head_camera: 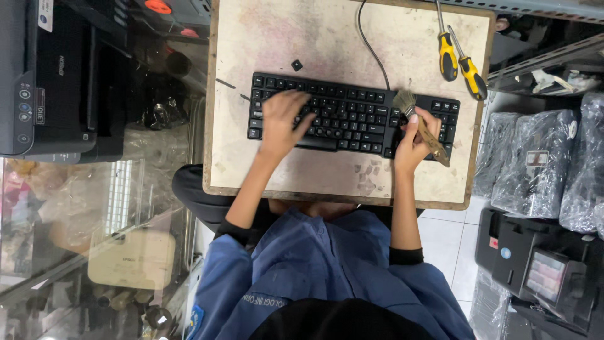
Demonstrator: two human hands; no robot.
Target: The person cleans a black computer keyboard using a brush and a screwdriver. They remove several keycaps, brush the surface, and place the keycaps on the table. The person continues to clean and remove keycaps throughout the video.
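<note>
**Brush held at the right end of the keyboard, left hand pressing the keys**

Nearest the camera, the person's blue work jacket (327, 277) fills the lower middle, both forearms reaching away over the worn, stained wooden table (314, 176). The right hand (412, 141) is clenched around the wooden handle of a small paintbrush (420, 123); the handle runs back toward the near right, and the pale bristles point to the far left, resting at the far edge of the black corded keyboard (352, 116). The keyboard's long axis lies left to right across the table, so the brush sits at its right end with the rest of the keys stretching away to the left of the grip. The left hand (282, 123) lies spread and flat on the left half of the keys, grasping nothing. Farther off, a loose black keycap (296, 65) lies on the bare wood, and two yellow-handled screwdrivers (459, 63) lie at the far right corner, well apart from both hands.
</note>
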